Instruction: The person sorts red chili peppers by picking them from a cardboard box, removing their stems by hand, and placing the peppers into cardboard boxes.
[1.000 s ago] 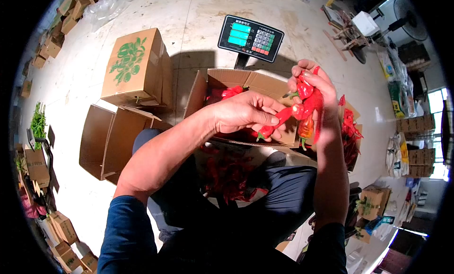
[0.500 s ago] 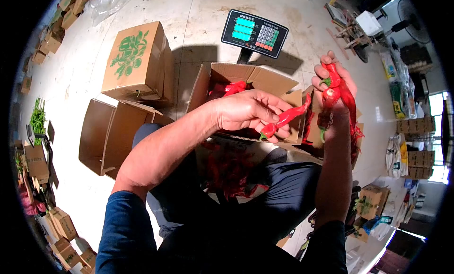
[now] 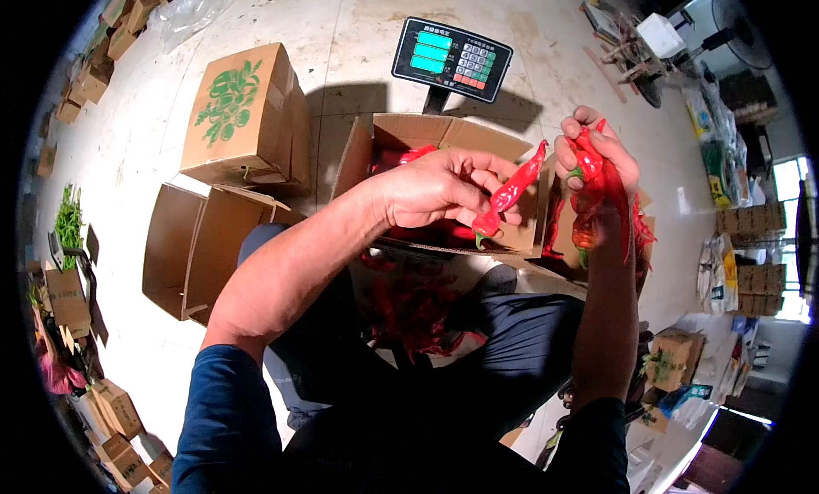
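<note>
Over an open cardboard box point(image 3: 354, 165), my left hand point(image 3: 431, 191) pinches one red chili pepper point(image 3: 516, 187) near its green stem, the tip pointing up and right. To the right, my right hand point(image 3: 606, 148) is wrapped round several red chili peppers point(image 3: 607, 183) that hang down past the wrist. Inside the first box lie more red peppers point(image 3: 401, 159), partly hidden by my left hand. A second box of peppers point(image 3: 644, 229) stands under my right forearm, mostly covered.
Behind the box rises a scale display point(image 3: 452, 59) with lit green screens. A closed carton with green print point(image 3: 239, 110) and an open carton point(image 3: 175, 247) stand at left. More red peppers point(image 3: 418, 310) lie between my knees.
My right hand has come down slightly and its fingers have curled closer round the peppers. The pepper in my left hand has swung more upright and moved slightly left.
</note>
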